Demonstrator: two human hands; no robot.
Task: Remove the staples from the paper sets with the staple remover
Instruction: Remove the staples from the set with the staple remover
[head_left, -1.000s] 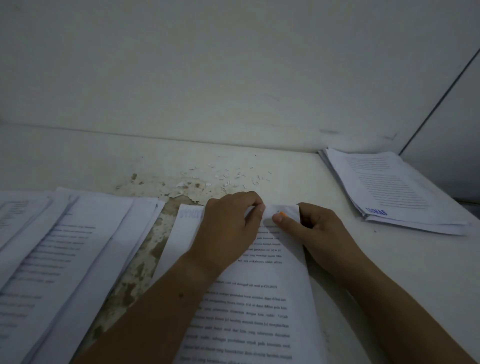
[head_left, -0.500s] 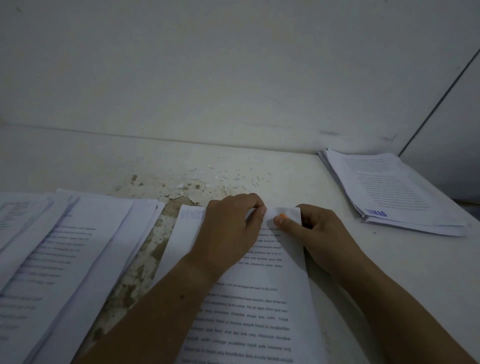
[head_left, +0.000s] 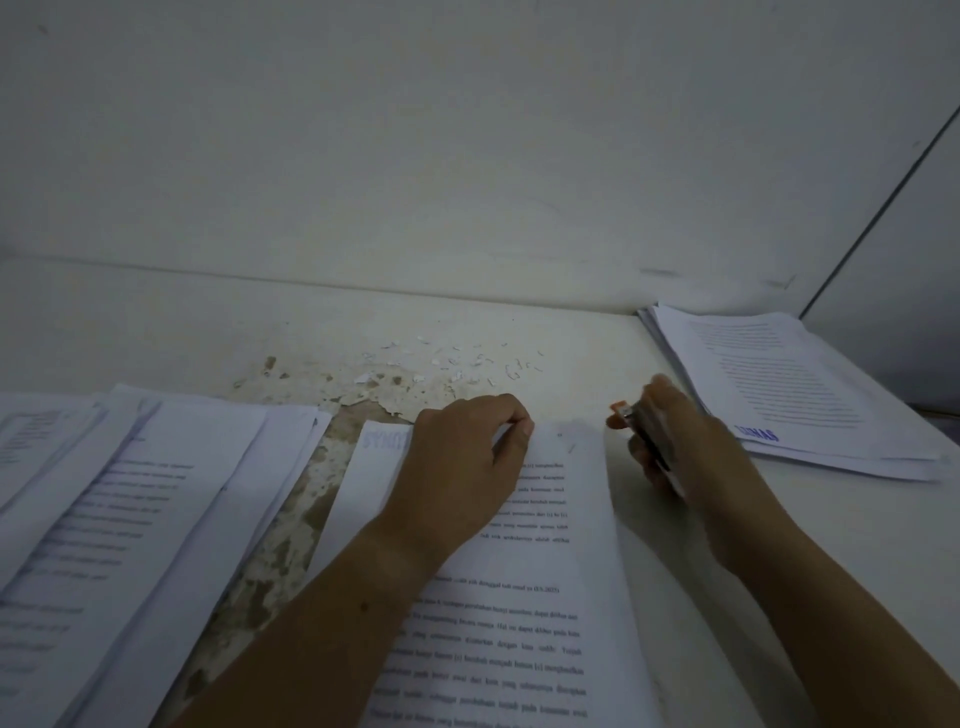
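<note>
A printed paper set (head_left: 524, 613) lies in front of me on the white table (head_left: 571, 338). My left hand (head_left: 462, 467) rests on its top edge, fingers curled and pinching the upper sheets near the top right corner. My right hand (head_left: 675, 441) is off the paper to the right, above the bare table, and grips the staple remover (head_left: 641, 426), a dark tool with an orange tip. The hand and the tool are blurred.
Overlapping paper sets (head_left: 119, 519) spread across the left side. Another stack (head_left: 789, 384) lies at the far right by the wall corner. Loose staples and paper scraps (head_left: 467, 364) litter the worn, peeling tabletop behind my hands.
My right hand has pulled away from the paper's top corner to the right, with the staple remover in it. My left hand has stayed on the paper.
</note>
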